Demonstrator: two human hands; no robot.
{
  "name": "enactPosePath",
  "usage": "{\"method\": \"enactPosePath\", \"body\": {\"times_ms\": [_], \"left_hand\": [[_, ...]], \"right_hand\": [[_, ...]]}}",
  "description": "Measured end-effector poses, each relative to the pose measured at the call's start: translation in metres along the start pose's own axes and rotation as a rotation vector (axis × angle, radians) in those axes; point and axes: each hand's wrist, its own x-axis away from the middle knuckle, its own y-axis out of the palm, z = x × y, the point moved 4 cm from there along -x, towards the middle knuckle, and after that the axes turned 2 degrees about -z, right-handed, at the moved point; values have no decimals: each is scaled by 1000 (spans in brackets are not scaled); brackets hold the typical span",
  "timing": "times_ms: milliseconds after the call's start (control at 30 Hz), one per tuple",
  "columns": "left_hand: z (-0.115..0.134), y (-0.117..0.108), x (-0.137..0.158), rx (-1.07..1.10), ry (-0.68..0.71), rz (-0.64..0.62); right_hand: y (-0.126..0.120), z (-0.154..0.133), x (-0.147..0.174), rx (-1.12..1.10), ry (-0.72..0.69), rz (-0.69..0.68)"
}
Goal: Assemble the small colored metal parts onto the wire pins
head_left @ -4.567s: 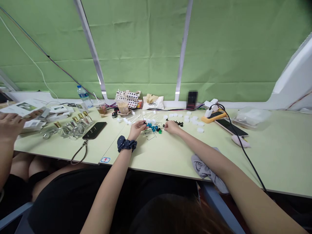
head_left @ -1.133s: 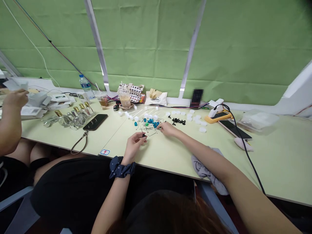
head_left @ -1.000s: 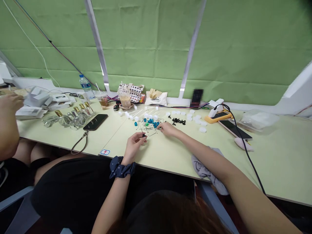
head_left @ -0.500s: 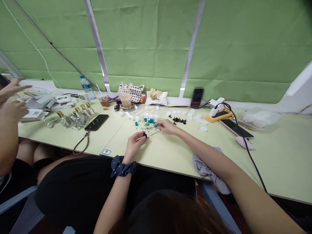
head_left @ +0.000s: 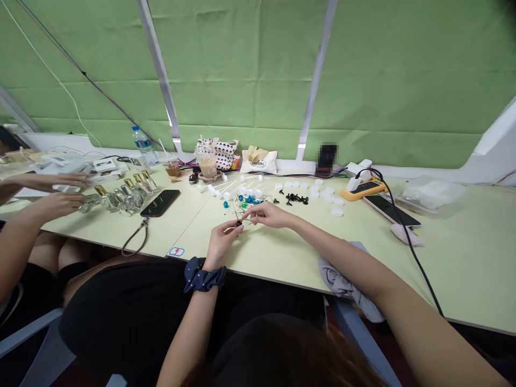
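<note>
My left hand is closed, pinching a small black piece between thumb and fingertips above the table; a thin stick seems to rise from it. My right hand has come up close beside that piece with its fingers pinched together; what they hold is too small to make out. Just behind both hands lie blue beads, a green bead and several thin metal pins, partly covered by my right hand. Black plug-like pieces are heaped to the right.
White round caps lie beyond, some on thin sticks. A phone and glass bottles stand left, near a co-worker's hands. Drink cups are at the back. Rightward are a yellow multimeter-like device, another phone and a black cable.
My right hand has moved from the bead and pin pile toward me, to the black piece in my left hand. The co-worker's hands have come lower and to the right.
</note>
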Motion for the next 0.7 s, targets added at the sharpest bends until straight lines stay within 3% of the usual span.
{"method": "enactPosePath", "body": {"times_ms": [700], "left_hand": [[-1,5,-2,38,4,-34]], "right_hand": [[7,-1,-2,74,-22,27]]}}
